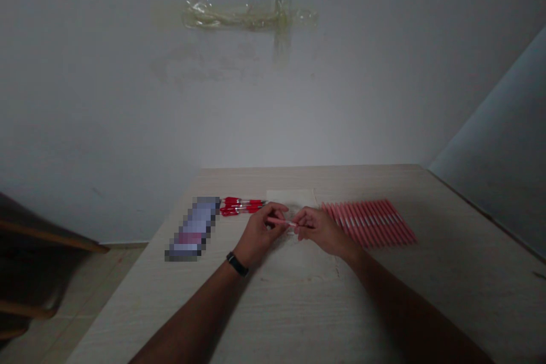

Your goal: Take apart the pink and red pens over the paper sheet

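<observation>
Over a pale sheet (298, 264) on the table, both hands meet at one slim pink pen (276, 220). My left hand (261, 234) pinches its left part between thumb and fingers. At the other end, my right hand (319, 230) has its fingertips closed on the pen near a whitish section. Just right of my right hand lies a neat row of several similar pink pens (371, 222), side by side, each with a pale band around the middle. Beyond my left hand is a small group of red pens (239, 206) with clear parts.
A blurred-out flat device, looking like a phone (194, 230), lies at the table's left side. The wooden table (273, 324) meets a wall (341, 96) with clear tape on it. Dark wooden furniture (38, 256) stands on the floor at left.
</observation>
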Tool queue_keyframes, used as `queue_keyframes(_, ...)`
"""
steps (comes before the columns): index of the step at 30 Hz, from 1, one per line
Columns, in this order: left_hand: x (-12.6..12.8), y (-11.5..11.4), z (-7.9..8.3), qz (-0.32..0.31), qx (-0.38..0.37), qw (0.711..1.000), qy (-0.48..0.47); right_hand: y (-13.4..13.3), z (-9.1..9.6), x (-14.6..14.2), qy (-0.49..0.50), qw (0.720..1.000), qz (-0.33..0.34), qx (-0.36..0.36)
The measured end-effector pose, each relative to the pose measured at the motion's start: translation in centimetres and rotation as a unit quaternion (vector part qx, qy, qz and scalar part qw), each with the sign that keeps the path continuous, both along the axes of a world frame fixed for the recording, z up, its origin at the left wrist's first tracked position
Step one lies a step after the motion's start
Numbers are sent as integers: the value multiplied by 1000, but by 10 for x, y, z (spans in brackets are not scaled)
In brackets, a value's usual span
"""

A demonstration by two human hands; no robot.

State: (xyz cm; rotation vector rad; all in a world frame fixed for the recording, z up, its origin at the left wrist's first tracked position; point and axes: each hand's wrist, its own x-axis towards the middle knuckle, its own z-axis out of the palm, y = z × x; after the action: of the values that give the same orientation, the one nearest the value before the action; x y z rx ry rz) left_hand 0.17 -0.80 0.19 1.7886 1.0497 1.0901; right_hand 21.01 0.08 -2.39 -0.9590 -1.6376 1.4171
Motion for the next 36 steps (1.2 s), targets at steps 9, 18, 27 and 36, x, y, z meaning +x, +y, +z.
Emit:
queue_keyframes(9,-1,-1,1,3,7,1000,28,-1,4,2,-48,996,-45,62)
queue_keyframes(18,0,-2,-3,1,95,977,190,-1,14,10,-213,949,-67,224)
queue_keyframes(27,-3,0,-6,32,96,970,219,3,24,20,-311,903,-62,290)
queue_keyframes(36,-2,0,-9,65,72,972,215,7,14,23,-356,886,-66,290)
